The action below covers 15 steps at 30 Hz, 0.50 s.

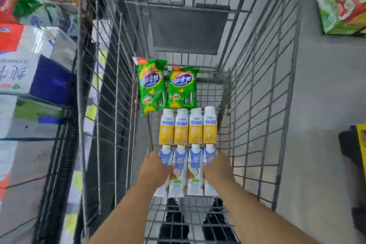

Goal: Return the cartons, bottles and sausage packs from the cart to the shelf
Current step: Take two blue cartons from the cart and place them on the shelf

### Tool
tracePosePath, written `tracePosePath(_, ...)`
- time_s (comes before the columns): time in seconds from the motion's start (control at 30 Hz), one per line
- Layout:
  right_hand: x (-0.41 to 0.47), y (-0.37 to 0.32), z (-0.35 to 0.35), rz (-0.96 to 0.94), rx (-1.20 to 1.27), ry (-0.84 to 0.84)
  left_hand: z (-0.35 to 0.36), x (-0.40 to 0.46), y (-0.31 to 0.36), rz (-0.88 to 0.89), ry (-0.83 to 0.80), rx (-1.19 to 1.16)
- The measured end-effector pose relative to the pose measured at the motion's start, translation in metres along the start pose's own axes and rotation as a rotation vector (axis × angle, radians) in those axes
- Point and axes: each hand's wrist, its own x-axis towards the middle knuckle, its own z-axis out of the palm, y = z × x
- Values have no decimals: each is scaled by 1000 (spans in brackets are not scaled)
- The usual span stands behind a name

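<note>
Cart (257,105), Chinese-lettered green sausage packs (168,85)

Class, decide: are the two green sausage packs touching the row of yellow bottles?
Touching. In the head view the lower edges of the green sausage packs overlap the white caps of the yellow bottles, with no gap showing.

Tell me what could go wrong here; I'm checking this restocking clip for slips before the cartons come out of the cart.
1. The left hand and right hand each reach onto an outer carton of the tight row of four cartons; lifting may drag the middle ones along.
2. The yellow bottles lie right beyond the carton caps, so a nudge could roll them.
3. The cart has deep wire sides; a carton could catch on them.
</note>
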Motion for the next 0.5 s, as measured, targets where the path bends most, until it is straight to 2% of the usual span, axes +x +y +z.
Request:
tracePosePath(0.17, 16, 16, 21, 106, 7, 9, 10, 13, -4, -93, -123, 76)
tracePosePath(0.5, 20, 11, 19, 85, -109, -47, 9, 16, -6, -146, -71, -8)
